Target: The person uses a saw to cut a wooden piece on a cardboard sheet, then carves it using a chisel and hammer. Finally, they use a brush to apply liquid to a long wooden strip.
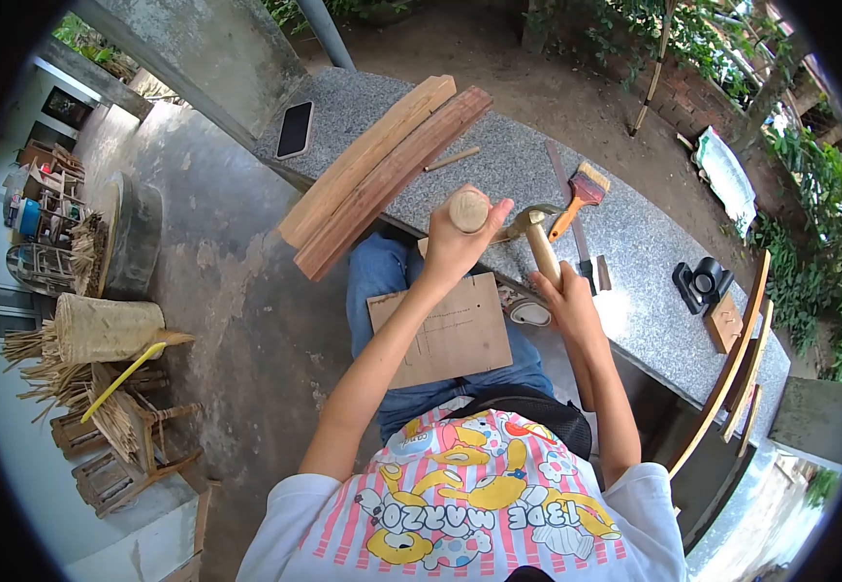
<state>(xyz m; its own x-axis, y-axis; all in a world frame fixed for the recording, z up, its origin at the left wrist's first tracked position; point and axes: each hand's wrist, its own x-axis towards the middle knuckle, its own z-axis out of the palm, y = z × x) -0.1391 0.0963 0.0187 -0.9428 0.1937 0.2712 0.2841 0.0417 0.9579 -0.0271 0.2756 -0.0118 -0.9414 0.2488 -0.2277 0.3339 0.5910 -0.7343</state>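
My left hand [469, 242] is closed around a round-ended wooden piece [468, 210]; its end faces up at me, and the rest is hidden by the hand. My right hand [568, 296] grips the pale wooden handle of a hammer [543, 247], whose metal head lies at the far end, over the stone bench. A flat brown board [440, 330] with pencil lines rests on my lap, below both hands. Just beyond the hammer, a paintbrush [581, 199] with an orange handle lies on the bench.
On the granite bench [523, 145] are two curved wooden beams [392, 175], a phone [295, 130], a thin stick [452, 159], a long metal ruler [571, 184], a black object [702, 283] and a wooden block [726, 322]. Curved strips [731, 369] lean at the right edge. Bundled sticks [111, 330] stand left.
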